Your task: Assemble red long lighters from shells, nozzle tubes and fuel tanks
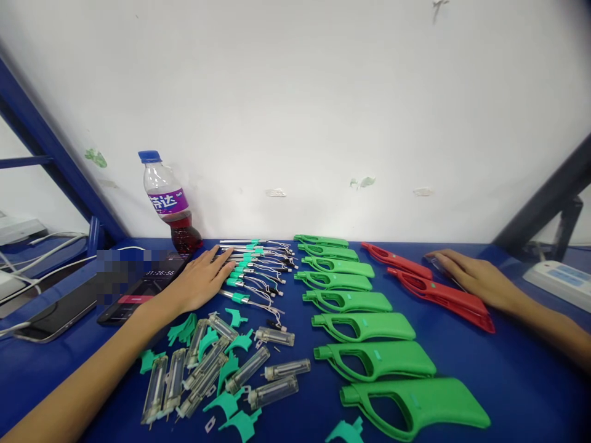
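My left hand lies flat, fingers spread, over the left ends of a row of thin metal tubes with teal clips and wires. At the right, my right hand rests with its fingers stretched out, beside the red lighter shells. Something clear shows under its fingers; its kind is unclear. Green lighter shells form a column in the middle. Nearer my left forearm are several clear fuel tanks and teal plastic trigger-like pieces.
A drink bottle stands at the back left against the white wall. Two phones lie at the left, with white cables. A white power strip is at the far right. Blue frame bars slant up on both sides.
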Tool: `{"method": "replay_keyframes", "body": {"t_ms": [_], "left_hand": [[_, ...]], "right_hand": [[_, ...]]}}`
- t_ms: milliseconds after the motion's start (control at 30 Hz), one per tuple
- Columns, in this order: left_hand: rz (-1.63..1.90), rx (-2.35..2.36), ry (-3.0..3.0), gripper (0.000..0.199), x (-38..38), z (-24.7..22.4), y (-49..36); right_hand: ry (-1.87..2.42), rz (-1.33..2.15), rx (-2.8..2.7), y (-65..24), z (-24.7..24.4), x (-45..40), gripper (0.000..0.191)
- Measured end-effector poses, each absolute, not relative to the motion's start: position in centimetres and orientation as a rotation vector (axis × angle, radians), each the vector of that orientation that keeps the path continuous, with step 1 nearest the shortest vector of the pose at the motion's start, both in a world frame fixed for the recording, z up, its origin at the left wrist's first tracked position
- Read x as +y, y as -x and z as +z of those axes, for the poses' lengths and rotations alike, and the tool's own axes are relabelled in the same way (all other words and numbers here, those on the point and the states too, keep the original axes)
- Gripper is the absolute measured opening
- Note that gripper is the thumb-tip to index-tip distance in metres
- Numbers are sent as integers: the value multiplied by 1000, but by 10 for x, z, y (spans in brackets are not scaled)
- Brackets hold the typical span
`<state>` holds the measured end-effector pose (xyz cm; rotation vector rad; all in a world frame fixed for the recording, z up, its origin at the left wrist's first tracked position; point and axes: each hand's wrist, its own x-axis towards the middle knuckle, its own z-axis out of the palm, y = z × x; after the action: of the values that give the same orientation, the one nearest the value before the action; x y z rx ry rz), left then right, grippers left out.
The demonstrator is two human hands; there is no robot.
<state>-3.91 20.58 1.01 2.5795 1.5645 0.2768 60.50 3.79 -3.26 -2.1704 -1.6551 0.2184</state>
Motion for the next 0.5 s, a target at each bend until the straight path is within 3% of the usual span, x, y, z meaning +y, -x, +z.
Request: {"method": "replay_keyframes", "body": {"t_ms": [500], "left_hand": [[256,1553,-2633,55,207,10,40]], "right_hand": [[2162,220,-1658,-606,-33,39,39]]}}
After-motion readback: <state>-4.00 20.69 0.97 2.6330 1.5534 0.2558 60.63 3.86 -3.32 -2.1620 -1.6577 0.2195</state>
